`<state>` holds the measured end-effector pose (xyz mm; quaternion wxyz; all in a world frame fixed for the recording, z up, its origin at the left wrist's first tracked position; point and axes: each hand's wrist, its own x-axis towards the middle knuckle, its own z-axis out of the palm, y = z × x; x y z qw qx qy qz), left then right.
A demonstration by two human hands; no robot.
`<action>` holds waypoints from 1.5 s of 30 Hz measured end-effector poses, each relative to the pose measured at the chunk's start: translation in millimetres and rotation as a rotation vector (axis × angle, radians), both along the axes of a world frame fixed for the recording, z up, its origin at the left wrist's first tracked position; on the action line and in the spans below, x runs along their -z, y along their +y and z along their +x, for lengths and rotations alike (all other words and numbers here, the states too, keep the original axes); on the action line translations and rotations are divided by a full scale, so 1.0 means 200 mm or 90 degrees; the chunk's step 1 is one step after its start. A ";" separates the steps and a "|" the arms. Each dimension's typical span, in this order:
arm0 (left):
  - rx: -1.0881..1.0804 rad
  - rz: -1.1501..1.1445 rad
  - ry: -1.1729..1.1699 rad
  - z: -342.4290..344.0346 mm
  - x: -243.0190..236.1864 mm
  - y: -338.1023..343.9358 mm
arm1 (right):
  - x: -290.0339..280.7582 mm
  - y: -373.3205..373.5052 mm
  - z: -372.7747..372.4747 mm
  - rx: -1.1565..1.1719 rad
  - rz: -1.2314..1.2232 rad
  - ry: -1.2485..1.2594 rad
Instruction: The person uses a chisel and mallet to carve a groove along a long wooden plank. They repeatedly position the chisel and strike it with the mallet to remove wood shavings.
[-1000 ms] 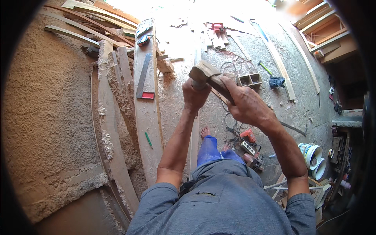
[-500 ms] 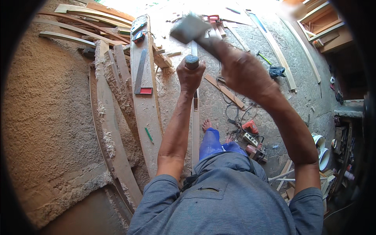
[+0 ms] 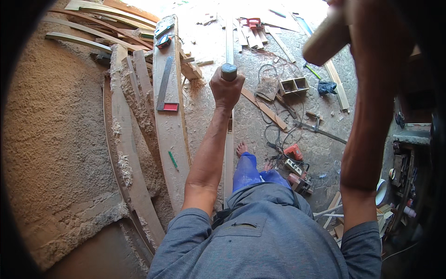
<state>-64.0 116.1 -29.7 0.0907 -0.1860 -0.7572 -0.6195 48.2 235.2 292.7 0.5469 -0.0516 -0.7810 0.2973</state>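
Note:
My left hand [image 3: 226, 88] is wrapped round the upright handle of a chisel [image 3: 228, 71]; its rounded dark top sticks up out of the fist, and the blade is hidden beneath. Under it runs a long narrow timber [image 3: 229, 158] with a dark slot showing just below my wrist. High at the upper right, my right hand [image 3: 383, 39] is raised and closed on a hammer, whose thick wooden handle end [image 3: 326, 39] shows beside it. The hammer's head is out of sight.
To the left lies a wide plank [image 3: 169, 135] bearing a try square [image 3: 165, 88], a tape measure [image 3: 163, 42] and a green pencil [image 3: 173, 160]. Shavings-covered boards [image 3: 134, 158] lean beyond it. On the floor at right are cords, an orange power tool [image 3: 293, 151] and a clamp [image 3: 320, 130].
My right hand has swung up and to the right with the hammer, away from above the chisel. The left hand keeps its hold on the chisel, almost unmoved.

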 end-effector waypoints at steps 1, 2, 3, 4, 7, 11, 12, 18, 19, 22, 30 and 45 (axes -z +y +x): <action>-0.004 -0.008 0.014 0.02 0.00 -0.01 | 0.09 0.04 -0.02 0.050 0.013 -0.032; -0.020 -0.018 0.036 0.01 -0.02 -0.02 | 0.32 0.05 0.00 -0.004 0.067 -0.249; -0.021 -0.003 0.061 0.01 -0.05 -0.03 | 0.54 0.06 0.03 -0.068 0.146 -0.453; -0.018 0.009 0.079 0.04 -0.06 -0.04 | 0.72 0.01 0.11 -0.165 0.196 -0.773; -0.075 -0.025 0.105 0.13 -0.08 -0.08 | 0.93 0.06 0.31 -0.285 -0.044 -0.717; -0.057 -0.019 0.036 -0.05 -0.01 0.04 | 1.05 0.04 0.61 -0.211 -0.302 -0.732; -0.049 -0.071 -0.084 -0.19 0.05 0.08 | 1.08 0.04 0.65 -0.192 -0.330 -0.754; 0.176 -0.078 -0.577 -0.58 0.34 0.16 | 1.44 0.09 0.98 -0.105 -0.410 -0.848; 0.263 -0.004 -0.644 -0.58 0.35 0.14 | 1.45 0.08 1.02 -0.055 -0.472 -0.894; 0.531 -0.133 -0.565 -0.24 0.14 0.17 | 1.60 0.08 1.23 -0.018 -0.568 -0.867; 0.144 0.009 -0.166 -0.09 -0.23 -0.21 | 1.71 0.13 1.39 -0.004 -0.746 -0.956; 0.084 0.067 -0.128 -0.01 -0.20 -0.16 | 1.75 0.01 1.05 -0.146 -0.484 -0.905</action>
